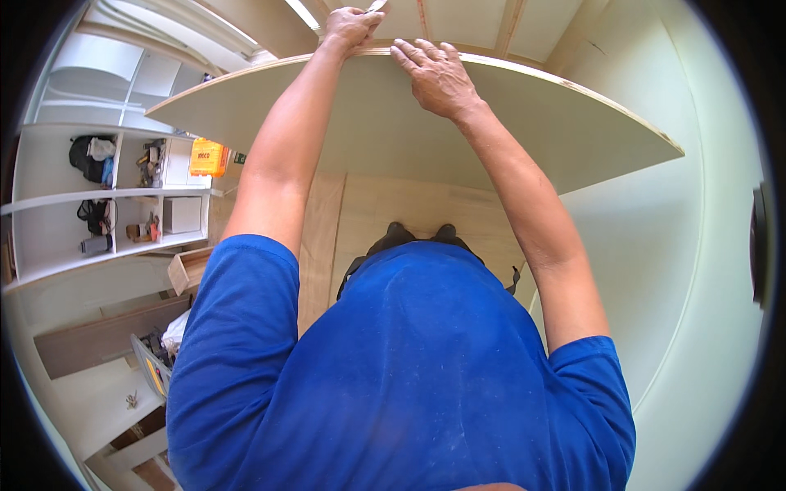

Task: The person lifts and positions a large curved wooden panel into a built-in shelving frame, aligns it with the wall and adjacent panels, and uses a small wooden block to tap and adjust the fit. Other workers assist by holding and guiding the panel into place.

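In front of me a large pale panel (393,123) stands with its raw plywood edge facing up. My left hand (348,31) is above that edge, near its middle, with the fingers closed. A small pale, shiny object (377,6) sticks out of them at the top of the picture; its kind I cannot make out. Just to the right, my right hand (438,80) lies flat against the panel, its fingers stretched over the top edge. Nothing shows in that hand.
Behind the panel run wooden strips (509,24). White shelves (115,192) with bags and tools stand at the left, near an orange case (209,157) and a wooden drawer (187,270). A pale wall (655,270) rises at the right. Wooden boards (393,200) lie under my feet.
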Action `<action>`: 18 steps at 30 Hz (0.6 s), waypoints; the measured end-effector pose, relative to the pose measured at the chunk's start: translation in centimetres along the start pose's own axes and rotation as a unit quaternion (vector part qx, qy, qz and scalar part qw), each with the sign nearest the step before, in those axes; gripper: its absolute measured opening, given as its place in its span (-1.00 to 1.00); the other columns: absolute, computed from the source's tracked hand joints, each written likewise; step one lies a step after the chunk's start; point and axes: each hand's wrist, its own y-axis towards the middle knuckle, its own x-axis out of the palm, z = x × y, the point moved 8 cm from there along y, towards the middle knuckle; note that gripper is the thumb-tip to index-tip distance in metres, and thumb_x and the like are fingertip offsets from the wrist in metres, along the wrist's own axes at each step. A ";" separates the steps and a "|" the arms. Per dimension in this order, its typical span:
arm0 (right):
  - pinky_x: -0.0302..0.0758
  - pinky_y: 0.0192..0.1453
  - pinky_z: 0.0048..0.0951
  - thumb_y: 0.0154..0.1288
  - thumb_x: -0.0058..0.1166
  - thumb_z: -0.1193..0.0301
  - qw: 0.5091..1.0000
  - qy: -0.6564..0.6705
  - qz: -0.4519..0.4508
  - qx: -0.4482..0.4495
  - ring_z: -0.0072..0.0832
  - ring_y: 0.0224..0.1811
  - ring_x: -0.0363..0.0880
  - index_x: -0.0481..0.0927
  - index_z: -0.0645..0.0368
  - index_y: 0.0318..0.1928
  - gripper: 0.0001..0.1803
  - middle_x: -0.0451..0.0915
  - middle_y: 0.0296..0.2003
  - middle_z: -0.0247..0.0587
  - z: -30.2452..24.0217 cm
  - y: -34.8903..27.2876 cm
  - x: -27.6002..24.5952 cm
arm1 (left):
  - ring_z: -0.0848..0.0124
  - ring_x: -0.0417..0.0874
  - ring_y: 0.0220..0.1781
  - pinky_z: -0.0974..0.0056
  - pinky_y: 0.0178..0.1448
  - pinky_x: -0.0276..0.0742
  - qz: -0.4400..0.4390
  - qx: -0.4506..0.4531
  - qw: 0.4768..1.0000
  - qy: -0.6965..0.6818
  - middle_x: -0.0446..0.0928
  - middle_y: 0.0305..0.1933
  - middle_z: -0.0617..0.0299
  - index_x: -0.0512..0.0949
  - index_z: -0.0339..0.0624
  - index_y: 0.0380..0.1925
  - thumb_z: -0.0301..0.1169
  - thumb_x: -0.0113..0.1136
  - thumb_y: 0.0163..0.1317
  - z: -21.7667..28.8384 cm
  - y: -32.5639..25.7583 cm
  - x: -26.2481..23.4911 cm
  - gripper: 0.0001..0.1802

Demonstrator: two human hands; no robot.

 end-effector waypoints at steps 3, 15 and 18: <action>0.05 0.70 0.16 0.42 -0.10 0.51 1.000 -0.018 0.018 0.012 -0.28 0.61 0.29 0.31 -0.13 0.61 -0.26 0.31 0.60 -0.42 -0.5 0.0 0.2 | 0.59 0.54 -0.53 0.45 -0.47 0.40 0.000 0.093 0.983 -0.158 0.65 -0.44 0.32 0.68 -0.19 -0.19 -0.19 0.45 0.36 1.5 0.3 -3.3 -0.71; 0.00 0.73 0.20 0.34 0.01 0.48 0.995 -0.053 -0.030 0.082 -0.29 0.63 0.22 0.28 -0.21 0.61 -0.19 0.29 0.58 -0.48 -1.0 0.4 0.3 | 0.52 0.74 -0.24 0.37 -0.10 0.67 0.051 0.106 0.993 0.029 0.74 -0.16 0.19 0.68 -0.38 0.10 -0.10 0.53 0.27 -4.9 -3.7 -22.6 -0.40; -0.02 0.74 0.22 0.29 0.08 0.49 0.990 -0.067 -0.043 0.112 -0.25 0.65 0.19 0.21 -0.15 0.64 -0.11 0.26 0.60 -0.41 -1.0 0.5 0.5 | 0.49 0.75 -0.22 0.38 -0.07 0.66 0.038 0.120 0.991 -0.052 0.74 -0.13 0.19 0.66 -0.37 0.14 -0.12 0.51 0.29 -5.2 -4.3 -21.5 -0.41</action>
